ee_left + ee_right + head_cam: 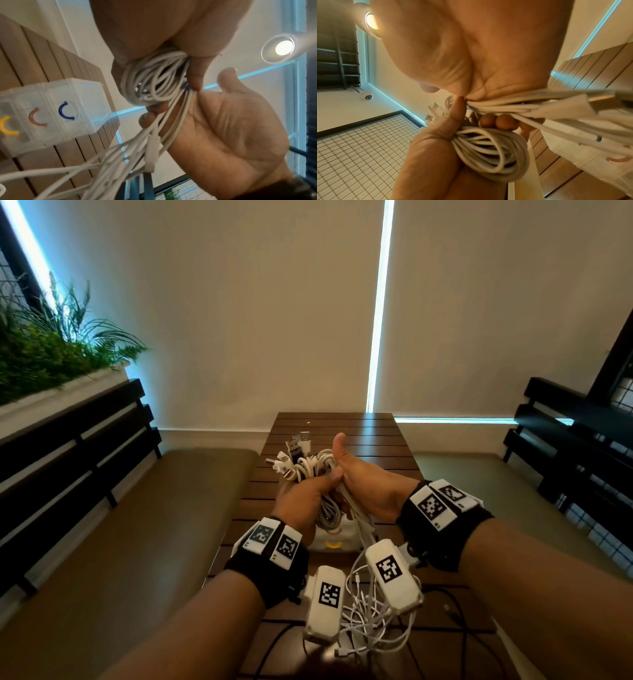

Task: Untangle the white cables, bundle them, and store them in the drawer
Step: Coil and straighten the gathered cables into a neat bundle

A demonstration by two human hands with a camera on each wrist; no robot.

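Note:
A coil of white cables is raised above the wooden table, its USB plugs sticking out at the far end. My left hand grips the coil, thumb laid over it; in the right wrist view the left hand wraps the loops of the coil. My right hand holds the strands that leave the coil, thumb pointing up; in the left wrist view its fingers curl round those strands. The loose cable tails hang down in a tangle on the near part of the table.
A translucent drawer unit with yellow, brown and blue handles stands on the table right below my hands. Cushioned benches with dark slatted backs flank the table. A black cable lies at the table's near right. A planter sits at far left.

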